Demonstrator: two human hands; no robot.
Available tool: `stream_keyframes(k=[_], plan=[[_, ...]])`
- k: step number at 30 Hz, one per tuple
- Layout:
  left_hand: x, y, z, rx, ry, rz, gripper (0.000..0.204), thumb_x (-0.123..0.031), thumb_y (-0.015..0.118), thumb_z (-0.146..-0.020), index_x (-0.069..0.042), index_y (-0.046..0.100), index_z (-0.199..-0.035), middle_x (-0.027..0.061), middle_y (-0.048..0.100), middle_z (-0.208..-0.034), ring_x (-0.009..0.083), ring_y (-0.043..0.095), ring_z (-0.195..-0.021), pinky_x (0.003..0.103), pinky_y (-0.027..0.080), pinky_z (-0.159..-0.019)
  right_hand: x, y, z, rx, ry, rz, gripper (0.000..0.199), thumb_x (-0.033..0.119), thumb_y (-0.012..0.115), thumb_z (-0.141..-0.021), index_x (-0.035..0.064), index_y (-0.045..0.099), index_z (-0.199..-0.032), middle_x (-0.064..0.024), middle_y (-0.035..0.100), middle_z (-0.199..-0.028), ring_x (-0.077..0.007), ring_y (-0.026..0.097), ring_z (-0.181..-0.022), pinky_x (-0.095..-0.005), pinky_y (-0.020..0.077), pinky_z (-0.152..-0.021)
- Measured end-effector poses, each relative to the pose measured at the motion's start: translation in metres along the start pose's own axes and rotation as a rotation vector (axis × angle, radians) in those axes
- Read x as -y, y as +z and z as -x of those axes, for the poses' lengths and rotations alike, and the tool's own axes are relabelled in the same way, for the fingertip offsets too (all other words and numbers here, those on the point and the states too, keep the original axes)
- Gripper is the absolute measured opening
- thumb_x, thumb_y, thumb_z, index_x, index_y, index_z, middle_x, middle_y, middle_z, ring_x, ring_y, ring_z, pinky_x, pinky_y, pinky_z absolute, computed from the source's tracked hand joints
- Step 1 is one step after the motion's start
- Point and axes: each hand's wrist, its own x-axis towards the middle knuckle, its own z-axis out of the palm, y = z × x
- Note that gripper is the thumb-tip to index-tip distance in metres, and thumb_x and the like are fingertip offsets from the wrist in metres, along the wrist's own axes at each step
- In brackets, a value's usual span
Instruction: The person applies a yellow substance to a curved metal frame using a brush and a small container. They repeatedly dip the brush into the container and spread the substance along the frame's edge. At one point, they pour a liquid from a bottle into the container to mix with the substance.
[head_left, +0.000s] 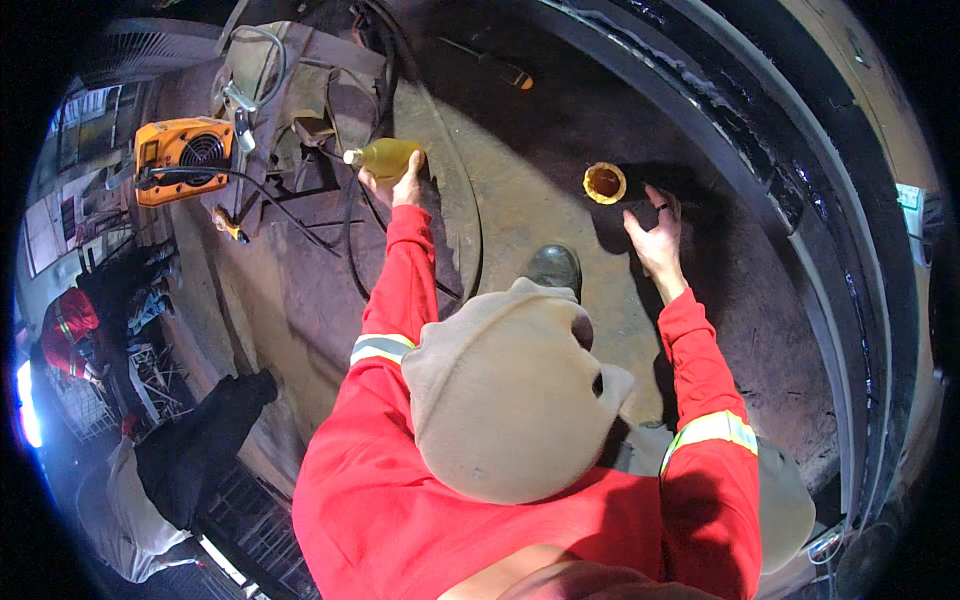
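Observation:
My left hand is closed round a clear bottle of yellow-green liquid, tilted nearly on its side. Its pale neck end points left. My right hand is open, with thumb and fingers apart and a dark ring on one finger. Just beyond its fingertips, up and to the left, is a small round cup with a yellow rim and a reddish-brown inside. Whether the fingers touch the cup I cannot tell.
An orange power unit with a fan and cables stands at left, with a yellow-and-black tool below it. A screwdriver lies on the far floor. Curved dark metal bounds the right. Two people work at far left.

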Motion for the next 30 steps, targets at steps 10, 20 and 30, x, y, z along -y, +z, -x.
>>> stream_keyframes(k=[10, 20, 30], plan=[[-0.006, 0.020, 0.124, -0.093, 0.634, -0.236, 0.033, -0.008, 0.072, -0.072, -0.002, 0.061, -0.102, 0.0067, 0.061, -0.092, 0.0165, 0.059, -0.084, 0.032, 0.050, -0.075, 0.025, 0.013, -0.013, 0.026, 0.001, 0.170, 0.077, 0.035, 0.084, -0.059, 0.0112, 0.056, -0.127, -0.0158, 0.051, -0.129, -0.0359, 0.040, -0.124, -0.0495, 0.0307, -0.107], [-0.107, 0.135, 0.089, 0.209, 0.860, -0.464, 0.023, -0.010, 0.069, -0.075, -0.004, 0.064, -0.096, 0.0071, 0.063, -0.078, 0.0146, 0.060, -0.065, 0.028, 0.052, -0.064, 0.009, 0.032, -0.019, -0.097, -0.140, 0.188, 0.069, 0.037, 0.084, -0.060, 0.0107, 0.061, -0.119, -0.0129, 0.058, -0.121, -0.0348, 0.048, -0.117, -0.0506, 0.0323, -0.104], [-0.168, -0.030, 0.200, -0.043, 0.873, -0.294, 0.031, -0.013, 0.075, -0.083, -0.004, 0.058, -0.058, 0.0011, 0.054, -0.056, 0.0064, 0.047, -0.052, 0.026, 0.038, -0.049, 0.007, 0.032, -0.017, -0.085, -0.346, 0.260, 0.065, 0.033, 0.087, -0.061, 0.0069, 0.060, -0.113, -0.0092, 0.062, -0.112, -0.0308, 0.053, -0.108, -0.0477, 0.0384, -0.095]])
